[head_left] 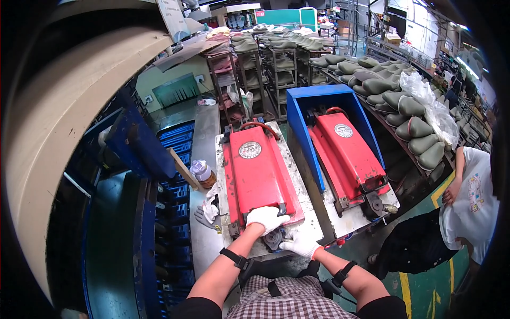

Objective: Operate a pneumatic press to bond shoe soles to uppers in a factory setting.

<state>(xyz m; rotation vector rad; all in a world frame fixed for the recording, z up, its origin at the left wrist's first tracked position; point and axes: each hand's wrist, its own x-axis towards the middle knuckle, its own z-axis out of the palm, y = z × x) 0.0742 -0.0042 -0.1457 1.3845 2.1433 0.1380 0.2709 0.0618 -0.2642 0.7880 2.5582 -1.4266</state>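
Note:
Both my hands wear white gloves. My left hand [265,218] is closed over the black handle at the near end of a red metal machine cover [254,173]. The cover lies lowered on a pale, stained base plate [289,154]. Just below that handle sits a dark round metal latch part [273,238]. My right hand [302,245] is right beside this latch, fingers stretched toward it and apparently touching the machine's front edge. Nothing shows in that hand. What lies under the cover is hidden.
A second red-covered machine [345,154] stands right in a blue housing [295,114]. Left are a lidded bottle [203,173], grey glove [204,217] and blue machinery [141,143]. Racks of green shoes [380,85] fill the back. A person in a white shirt [467,202] stands right.

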